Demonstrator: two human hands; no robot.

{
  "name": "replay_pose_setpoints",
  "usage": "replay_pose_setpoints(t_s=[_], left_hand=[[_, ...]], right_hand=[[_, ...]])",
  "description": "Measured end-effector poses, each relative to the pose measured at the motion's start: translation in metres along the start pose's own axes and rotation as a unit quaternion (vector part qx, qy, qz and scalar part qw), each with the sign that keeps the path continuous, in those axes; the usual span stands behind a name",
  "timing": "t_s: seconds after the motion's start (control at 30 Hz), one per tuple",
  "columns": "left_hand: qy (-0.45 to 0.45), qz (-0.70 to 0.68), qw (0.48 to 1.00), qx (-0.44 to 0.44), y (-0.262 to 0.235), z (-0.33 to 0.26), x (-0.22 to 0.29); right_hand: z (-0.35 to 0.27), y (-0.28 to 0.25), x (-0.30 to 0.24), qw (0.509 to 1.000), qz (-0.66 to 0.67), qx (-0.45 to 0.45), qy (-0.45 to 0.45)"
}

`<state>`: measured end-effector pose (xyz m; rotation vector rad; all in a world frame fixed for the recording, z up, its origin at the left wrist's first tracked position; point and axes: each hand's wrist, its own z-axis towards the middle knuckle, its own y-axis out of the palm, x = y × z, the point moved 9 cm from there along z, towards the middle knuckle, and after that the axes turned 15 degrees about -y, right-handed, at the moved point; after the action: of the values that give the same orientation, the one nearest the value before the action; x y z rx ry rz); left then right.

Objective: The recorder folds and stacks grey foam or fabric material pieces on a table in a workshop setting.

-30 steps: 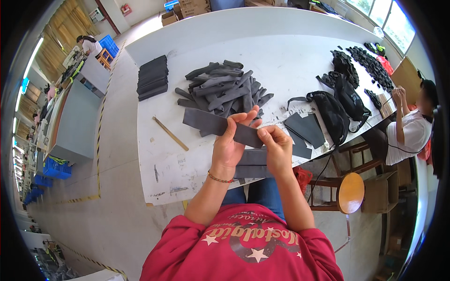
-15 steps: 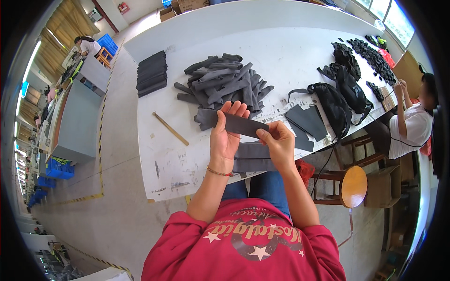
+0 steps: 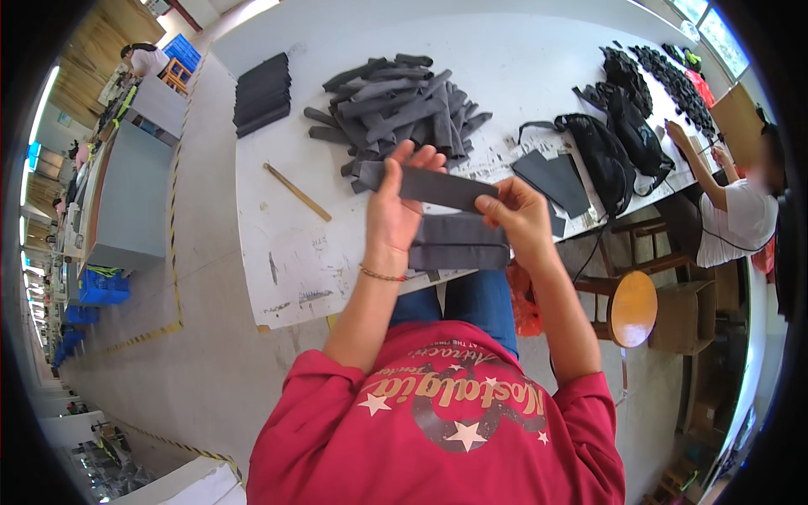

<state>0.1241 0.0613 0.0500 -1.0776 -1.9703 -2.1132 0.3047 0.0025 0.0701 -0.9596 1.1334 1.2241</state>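
A flat dark grey fabric strip (image 3: 446, 187) is stretched between my two hands above the table's near edge. My left hand (image 3: 394, 210) holds its left end, thumb over the front and fingers behind, with the fingertips sticking up past it. At the other end, my right hand (image 3: 520, 220) pinches the strip between thumb and fingers. Below it, flat grey fabric pieces (image 3: 459, 257) lie side by side at the table edge, partly covered by my hands. Just beyond is a loose heap of rolled or folded grey fabric pieces (image 3: 391, 109).
A wooden stick (image 3: 296, 192) lies left on the white table (image 3: 278, 244), near a neat dark fabric stack (image 3: 263, 94). On the right are flat dark panels (image 3: 551, 181), black bags (image 3: 599, 160) and a round stool (image 3: 634, 309). A co-worker (image 3: 749, 210) sits far right.
My hands and the strip have shifted slightly, the right hand a little further right, spreading the strip flatter. The whole view has tilted, so the table sits higher. The co-worker's arms have moved.
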Motion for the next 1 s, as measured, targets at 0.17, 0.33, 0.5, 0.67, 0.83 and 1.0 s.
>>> replay_pose_setpoints(t_s=[0.17, 0.33, 0.5, 0.67, 0.83, 1.0], left_hand=[[-0.038, 0.376, 0.876, 0.300, -0.039, -0.069, 0.005], [0.148, 0.573, 0.761, 0.265, -0.041, -0.100, -0.023], [0.257, 0.696, 0.622, 0.251, -0.021, -0.098, -0.031], [0.300, 0.756, 0.566, 0.139, 0.020, -0.103, -0.060], [0.245, 0.770, 0.575, 0.126, -0.009, -0.094, -0.091], [0.252, 0.773, 0.567, 0.132, -0.027, -0.097, -0.107]], right_hand=[[-0.037, -0.026, 0.014, 0.996, -0.029, -0.046, 0.066], [-0.094, -0.043, 0.067, 0.987, -0.123, -0.002, 0.108], [-0.088, -0.052, 0.087, 0.979, -0.189, 0.045, 0.056], [-0.080, -0.049, 0.075, 0.955, -0.294, 0.010, 0.036], [-0.047, 0.000, 0.009, 0.810, -0.532, -0.097, -0.224], [-0.013, 0.067, 0.080, 0.729, -0.508, -0.366, -0.279]])
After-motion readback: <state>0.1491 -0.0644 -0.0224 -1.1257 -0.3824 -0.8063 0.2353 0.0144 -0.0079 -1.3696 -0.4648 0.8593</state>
